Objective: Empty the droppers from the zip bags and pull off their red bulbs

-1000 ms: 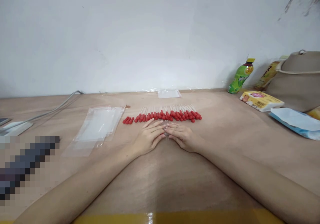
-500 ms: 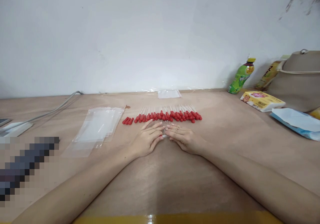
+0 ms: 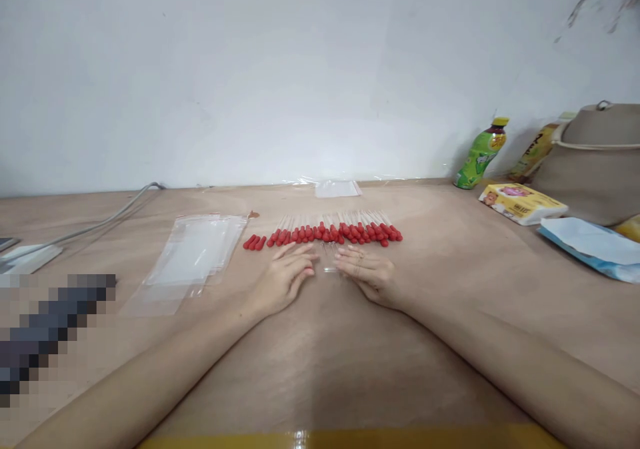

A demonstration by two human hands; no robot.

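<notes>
A small clear plastic piece [image 3: 329, 260] lies on the table between my two hands, its exact kind hard to make out. My left hand [image 3: 287, 279], just to its left and apart from it, has its fingers stretched out and holds nothing visible. At the right edge of the plastic, my right hand [image 3: 369, 275] rests with flat, extended fingers that seem to touch it. Just beyond the hands is a long row of red-tipped thin pale sticks [image 3: 321, 230]. Several red ends [image 3: 255, 242] at the row's left sit slightly separate.
Clear zip bags [image 3: 187, 255] lie in an overlapping pile to the left. White sheets [image 3: 337, 189] are near the wall. A grey cable [image 3: 115, 215] crosses the back left. At right stand a green bottle [image 3: 483, 154], a tissue pack [image 3: 523, 203], a blue packet [image 3: 595, 245] and a beige bag [image 3: 595, 169].
My left hand has moved a little left, off the clear plastic, and its fingers are more spread. My right hand has hardly moved. The red bit by my left thumb no longer shows.
</notes>
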